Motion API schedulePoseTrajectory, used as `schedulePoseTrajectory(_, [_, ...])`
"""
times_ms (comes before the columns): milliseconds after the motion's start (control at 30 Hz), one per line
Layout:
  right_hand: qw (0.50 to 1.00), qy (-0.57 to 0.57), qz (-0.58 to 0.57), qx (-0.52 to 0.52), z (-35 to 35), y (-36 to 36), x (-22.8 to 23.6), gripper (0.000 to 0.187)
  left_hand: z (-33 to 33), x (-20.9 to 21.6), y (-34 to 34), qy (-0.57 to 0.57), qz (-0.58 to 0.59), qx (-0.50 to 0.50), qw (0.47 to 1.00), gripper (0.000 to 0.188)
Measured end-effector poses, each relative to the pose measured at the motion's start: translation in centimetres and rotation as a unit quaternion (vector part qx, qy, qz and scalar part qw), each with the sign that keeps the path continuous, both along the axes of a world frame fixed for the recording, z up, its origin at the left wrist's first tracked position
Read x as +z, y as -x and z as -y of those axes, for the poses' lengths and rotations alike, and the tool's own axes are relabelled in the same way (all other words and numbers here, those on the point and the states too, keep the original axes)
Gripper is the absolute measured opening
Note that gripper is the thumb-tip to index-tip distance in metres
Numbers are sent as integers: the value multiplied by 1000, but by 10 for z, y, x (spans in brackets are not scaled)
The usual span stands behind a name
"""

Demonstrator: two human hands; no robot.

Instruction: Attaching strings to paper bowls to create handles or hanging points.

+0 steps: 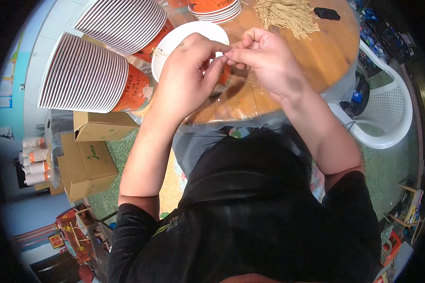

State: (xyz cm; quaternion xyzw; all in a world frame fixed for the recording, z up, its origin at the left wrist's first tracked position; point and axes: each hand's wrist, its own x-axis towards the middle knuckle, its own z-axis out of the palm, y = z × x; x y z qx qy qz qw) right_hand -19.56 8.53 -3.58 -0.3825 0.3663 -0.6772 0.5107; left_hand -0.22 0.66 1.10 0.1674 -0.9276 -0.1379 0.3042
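In the head view, we hold both hands over the near part of a round wooden worktop (326, 61). Our left hand (193, 70) has its thumb and index finger drawn together in a pinch, and our right hand (269, 61) meets it with thumb and forefinger closed just beside them. Whatever sits between those fingertips is too small for us to make out, so we cannot tell whether either hand grips anything.

The white-rimmed tub (189, 35) is on the worktop beyond our left hand, which partly covers it; its pale inside shows, and a thin tan cord (158, 52) lies at its left rim. To the left we have two tall nested stacks of orange tubs with white rims, a nearer stack (85, 75) and a farther stack (123, 26). A shorter stack (215, 9) is at the far edge of the view. To its right lies a loose bundle of tan cords (288, 16), with a small black item (327, 13) just beside it.

Opened cardboard boxes (89, 170) are at lower left, and a white plastic chair (387, 108) is at our right.
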Motion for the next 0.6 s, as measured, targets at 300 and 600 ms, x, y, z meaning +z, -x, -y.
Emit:
schedulePoseTrajectory(300, [998, -8, 60, 33, -8, 3, -3, 22, 1, -4, 5, -13, -14, 29, 999, 14])
schedulePoseTrajectory(600, [984, 37, -152, -84, -8, -7, -3, 17, -1, -1, 4, -6, 20, 34, 999, 10])
